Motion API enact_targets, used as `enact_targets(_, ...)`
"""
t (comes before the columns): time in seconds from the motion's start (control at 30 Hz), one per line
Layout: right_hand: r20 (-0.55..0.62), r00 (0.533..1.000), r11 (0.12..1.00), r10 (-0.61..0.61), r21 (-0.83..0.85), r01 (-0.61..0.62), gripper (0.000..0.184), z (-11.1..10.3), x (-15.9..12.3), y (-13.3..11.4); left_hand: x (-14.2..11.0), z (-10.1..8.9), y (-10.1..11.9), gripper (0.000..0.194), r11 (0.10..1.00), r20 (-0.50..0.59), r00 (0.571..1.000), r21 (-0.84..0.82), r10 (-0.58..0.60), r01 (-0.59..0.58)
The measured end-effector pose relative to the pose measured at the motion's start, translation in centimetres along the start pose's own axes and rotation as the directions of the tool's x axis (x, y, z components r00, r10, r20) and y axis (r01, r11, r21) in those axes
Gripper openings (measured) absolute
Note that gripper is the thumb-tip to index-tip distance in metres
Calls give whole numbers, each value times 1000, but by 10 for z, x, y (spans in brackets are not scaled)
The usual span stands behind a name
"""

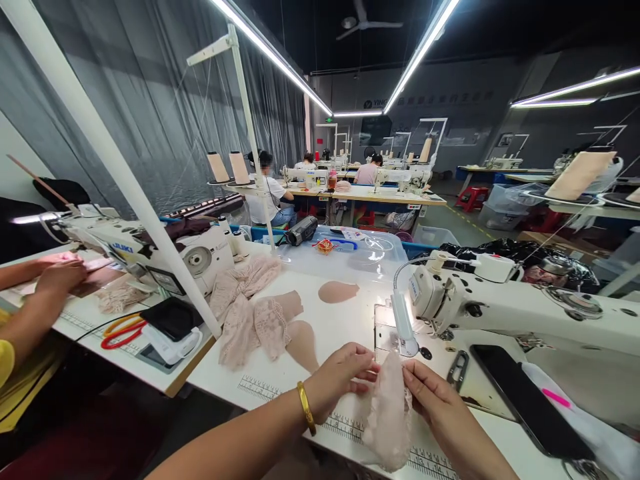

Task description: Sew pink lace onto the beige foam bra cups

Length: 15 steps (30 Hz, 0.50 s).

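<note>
A pale pink lace fabric piece [387, 420] hangs over the front edge of the sewing table, its upper tip just below the sewing machine's needle area. My left hand [343, 377], with a gold bangle at the wrist, pinches its left edge near the top. On the opposite edge, my right hand [433, 393] grips it between thumb and fingers. The white sewing machine [450, 300] stands beyond, its small lamp [403, 320] lit over the metal plate. Left of my hands lie a beige cut piece [303, 345], another beige piece [337, 291] and heaped lace pieces [240, 327].
Thread snips [457, 370] and a black phone [530, 400] lie right of my right hand. A thread-stand pole [115, 173] rises at left. Beyond it, a co-worker's hands [60, 280] work at another machine [150, 250]. A clear plastic bin [370, 260] stands behind the table.
</note>
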State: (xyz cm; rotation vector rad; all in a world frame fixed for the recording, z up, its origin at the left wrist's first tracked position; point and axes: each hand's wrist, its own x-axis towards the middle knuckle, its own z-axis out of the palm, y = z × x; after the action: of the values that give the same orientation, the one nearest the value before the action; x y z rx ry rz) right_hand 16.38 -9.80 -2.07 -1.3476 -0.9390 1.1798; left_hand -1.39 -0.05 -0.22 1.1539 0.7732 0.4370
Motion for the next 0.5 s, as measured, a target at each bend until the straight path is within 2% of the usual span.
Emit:
enact_targets(0.07,64,994,992,-84,-89,89,45,3,-4,-1,-3,5,0,68,987,-45,994,133,97,-90)
enact_targets(0.1,90,988,981,-125,-138,137,44,3,-6,-3,-4,7,1,67,967,-41,990,222,138,-125)
enact_targets(0.17,121,978,957,-172,-214,195,43,2,-10,-7,-4,8,2,50,939,-13,990,318,141,-130)
enact_targets(0.23,98,982,956,-164,-229,183,40,-3,-9,-7,-2,7,4,33,975,6,998,213,67,-66)
enact_targets(0.33,1,994,981,-107,-164,106,42,-16,2,2,1,1,7,32,998,41,998,-26,-48,49)
enact_targets(0.43,-144,985,978,-97,-196,67,48,-26,13,15,3,-2,7,33,994,54,996,-68,-77,81)
enact_targets(0.5,-219,965,962,-144,-258,85,49,-25,11,19,2,-1,5,37,995,33,997,-78,-63,66)
